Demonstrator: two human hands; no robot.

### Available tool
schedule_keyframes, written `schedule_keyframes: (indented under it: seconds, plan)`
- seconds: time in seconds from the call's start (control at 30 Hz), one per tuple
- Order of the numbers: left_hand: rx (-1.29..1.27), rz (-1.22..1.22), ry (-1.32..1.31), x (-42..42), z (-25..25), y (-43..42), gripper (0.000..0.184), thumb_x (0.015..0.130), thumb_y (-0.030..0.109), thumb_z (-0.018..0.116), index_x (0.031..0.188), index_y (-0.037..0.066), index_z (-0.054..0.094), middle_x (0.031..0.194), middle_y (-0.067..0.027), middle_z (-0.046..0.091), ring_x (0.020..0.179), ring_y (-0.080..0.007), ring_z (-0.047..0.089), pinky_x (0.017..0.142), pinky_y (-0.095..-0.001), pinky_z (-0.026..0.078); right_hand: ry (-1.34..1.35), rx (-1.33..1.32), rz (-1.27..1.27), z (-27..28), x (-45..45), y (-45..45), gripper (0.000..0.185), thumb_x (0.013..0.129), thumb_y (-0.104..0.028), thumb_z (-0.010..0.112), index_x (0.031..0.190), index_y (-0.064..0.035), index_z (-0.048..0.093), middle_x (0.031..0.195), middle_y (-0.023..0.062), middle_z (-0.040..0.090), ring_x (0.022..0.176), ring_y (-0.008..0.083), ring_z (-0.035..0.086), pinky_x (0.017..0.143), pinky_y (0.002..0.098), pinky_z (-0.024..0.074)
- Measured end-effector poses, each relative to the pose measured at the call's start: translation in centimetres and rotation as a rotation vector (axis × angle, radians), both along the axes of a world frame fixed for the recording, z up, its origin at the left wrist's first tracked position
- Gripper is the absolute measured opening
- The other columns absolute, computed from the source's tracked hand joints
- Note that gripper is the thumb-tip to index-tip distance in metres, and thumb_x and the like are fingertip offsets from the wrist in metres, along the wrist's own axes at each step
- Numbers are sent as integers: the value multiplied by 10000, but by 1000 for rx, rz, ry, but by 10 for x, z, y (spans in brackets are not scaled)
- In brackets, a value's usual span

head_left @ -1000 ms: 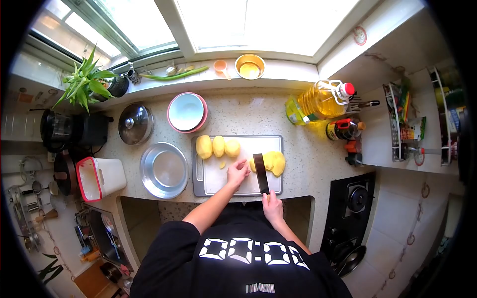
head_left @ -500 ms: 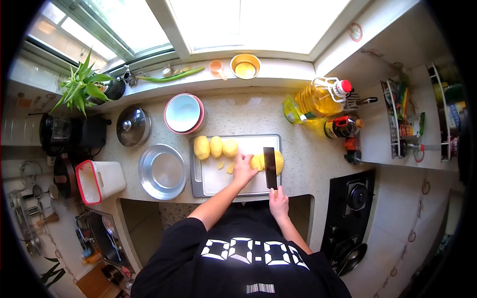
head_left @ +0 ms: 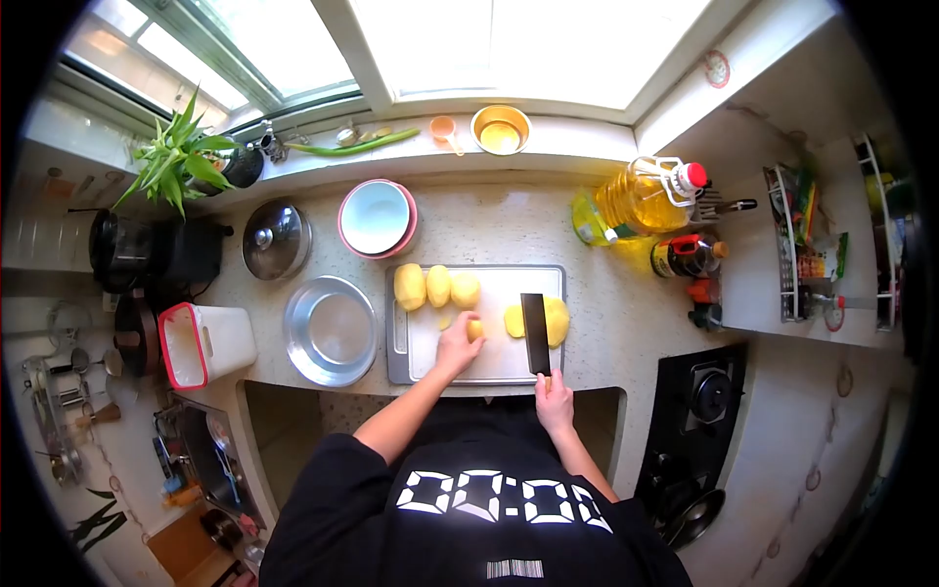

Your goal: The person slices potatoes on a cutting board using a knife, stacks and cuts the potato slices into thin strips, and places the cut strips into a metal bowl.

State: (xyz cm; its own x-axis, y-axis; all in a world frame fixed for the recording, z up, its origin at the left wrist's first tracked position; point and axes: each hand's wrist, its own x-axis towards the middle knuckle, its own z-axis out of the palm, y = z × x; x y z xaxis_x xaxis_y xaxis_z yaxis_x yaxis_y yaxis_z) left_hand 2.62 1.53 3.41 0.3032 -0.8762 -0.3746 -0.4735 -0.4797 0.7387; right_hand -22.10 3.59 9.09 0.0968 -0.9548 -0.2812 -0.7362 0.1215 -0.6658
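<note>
My right hand is wrapped round the handle of a kitchen cleaver, its dark blade over the right part of the cutting board. Sliced potato lies beside and partly under the blade. Further left on the board, my left hand pinches a small piece of potato between thumb and fingers. Several whole peeled potatoes sit in a row along the board's back left. A small potato scrap lies near my left fingers.
Left of the board stand a metal basin, stacked bowls, a lidded pan and a white bin with a red rim. An oil jug and a sauce bottle stand back right, the stove at right.
My left hand has moved left, away from the sliced potato, with a small piece in its fingers. The cleaver stays near the slices. The whole view has shifted slightly.
</note>
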Motion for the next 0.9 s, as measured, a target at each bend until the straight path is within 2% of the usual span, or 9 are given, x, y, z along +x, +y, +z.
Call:
schedule_keyframes:
  seconds: [0.1, 0.3, 0.33, 0.43, 0.63, 0.67, 0.77, 0.87, 0.9]
  plan:
    - [-38, 94, -86, 38, -2, 19, 472, 819, 197, 756, 1259, 182, 587, 1027, -166, 703, 970, -404, 669, 843, -482, 542, -3, 8, 28, 0, 4, -2, 236, 986, -283, 609, 1009, -53, 561, 743, 288, 647, 746, 512, 645, 628, 591, 497]
    - [-50, 128, -307, 78, -10, 39, 474, 835, 183, 736, 1289, 185, 599, 1121, -137, 625, 1008, -384, 642, 866, -452, 542, -31, 4, 80, -7, 13, -12, 250, 994, -276, 605, 982, -32, 550, 728, 280, 630, 751, 506, 640, 589, 563, 478]
    - [21, 139, -289, 78, -11, 39, 494, 833, 188, 741, 1309, 191, 607, 1171, -111, 580, 1058, -355, 618, 874, -456, 545, -30, -2, 87, -6, 13, -14, 245, 997, -272, 602, 973, -35, 546, 719, 273, 628, 744, 500, 642, 583, 556, 479]
    - [-45, 93, -477, 72, -10, 41, 509, 834, 183, 741, 1328, 208, 619, 1249, -109, 546, 1148, -342, 567, 903, -463, 536, -38, 9, 71, -6, 13, -18, 248, 997, -273, 602, 973, -32, 545, 714, 272, 625, 737, 498, 643, 582, 556, 477]
    - [-92, 120, -464, 35, 3, 33, 518, 843, 218, 708, 1353, 201, 616, 1338, -146, 491, 1204, -363, 512, 967, -461, 505, -15, -37, -32, 3, -2, -25, 266, 1007, -304, 578, 1018, -39, 565, 726, 283, 636, 742, 511, 641, 605, 581, 482]
    - [-28, 88, -366, 25, 6, 28, 529, 845, 232, 693, 1366, 191, 604, 1321, -146, 511, 1206, -365, 512, 975, -459, 500, -15, -41, -43, -6, -11, -24, 278, 1010, -307, 580, 1013, -29, 564, 704, 269, 632, 718, 501, 643, 587, 567, 476]
    - [-76, -56, -200, -6, -8, 8, 560, 828, 236, 713, 1374, 195, 596, 1323, -150, 530, 1228, -367, 505, 988, -454, 494, -74, 74, -162, -10, -27, -27, 289, 1009, -313, 591, 1005, -26, 560, 685, 258, 627, 691, 488, 644, 570, 554, 468]
    - [-241, -193, -177, -34, -16, -20, 622, 792, 280, 764, 1384, 208, 589, 1333, -141, 544, 1248, -364, 495, 999, -462, 488, -41, -19, -168, -8, -39, -28, 305, 1007, -326, 601, 1019, -24, 557, 683, 244, 633, 674, 467, 655, 554, 531, 471]
    - [-264, -257, -253, -42, -15, -29, 645, 776, 291, 781, 1385, 209, 587, 1342, -137, 541, 1251, -362, 493, 1000, -466, 486, -5, -61, -159, -8, -43, -27, 307, 1007, -326, 602, 1023, -23, 557, 685, 241, 635, 674, 463, 657, 554, 528, 474]
